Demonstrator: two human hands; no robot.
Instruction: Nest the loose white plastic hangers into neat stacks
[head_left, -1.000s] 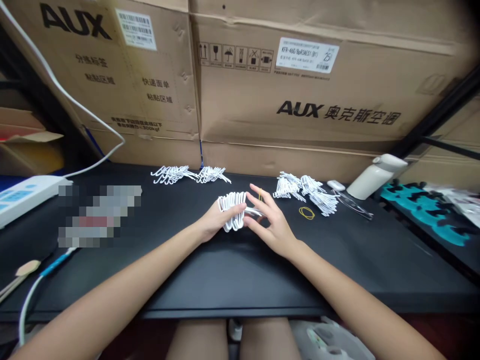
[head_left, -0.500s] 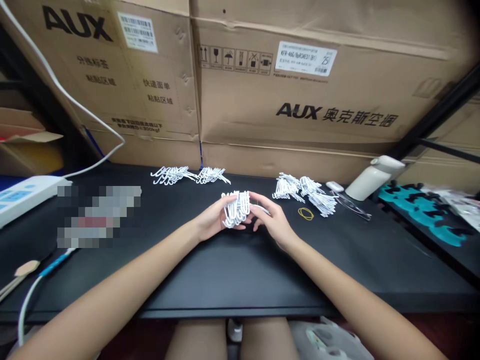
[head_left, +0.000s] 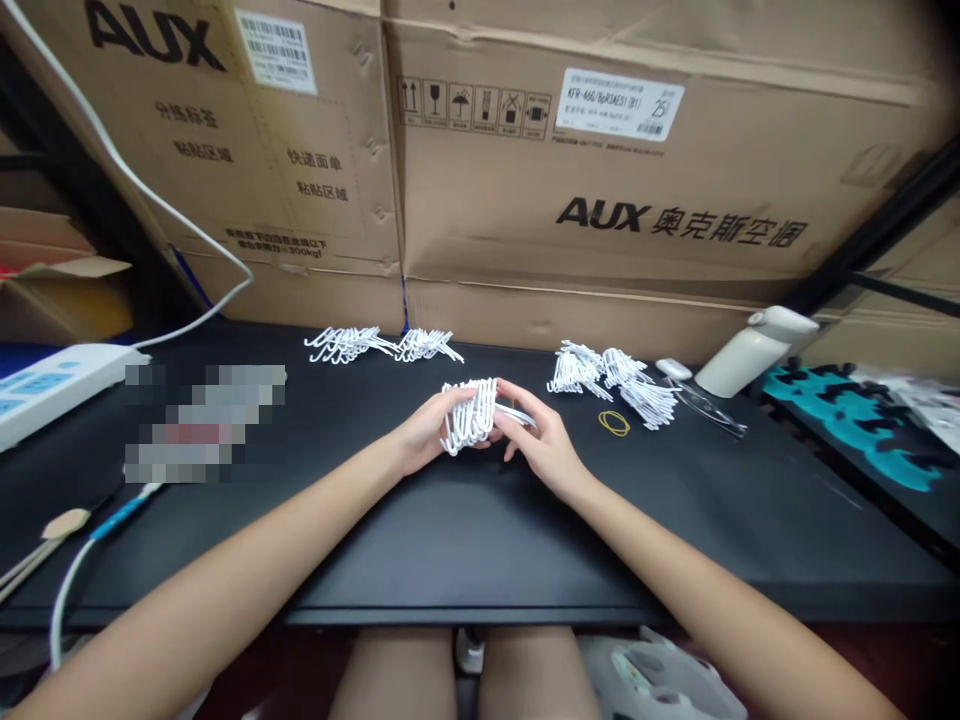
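Observation:
A bundle of white hooks (head_left: 471,418) is held up over the black desk, their curved ends side by side. My left hand (head_left: 427,430) is closed around the bundle from the left, thumb across its top. On the other side, my right hand (head_left: 546,440) bends its fingers around the thin stems (head_left: 517,413) sticking out to the right. A faint yellowish strand shows near those stems, too small to make out. Part of the right fingers is hidden behind the hooks.
More white hooks lie in piles at the back left (head_left: 349,343) and back right (head_left: 637,385). Yellow rubber bands (head_left: 614,424) lie near the right piles. Beyond are glasses (head_left: 709,410) and a white bottle (head_left: 754,352). A power strip (head_left: 67,385) stands left; cardboard boxes (head_left: 525,230) line the back.
The right fingers have shifted slightly at the bundle, and more of the stems now shows between the hands. The view has tilted a little.

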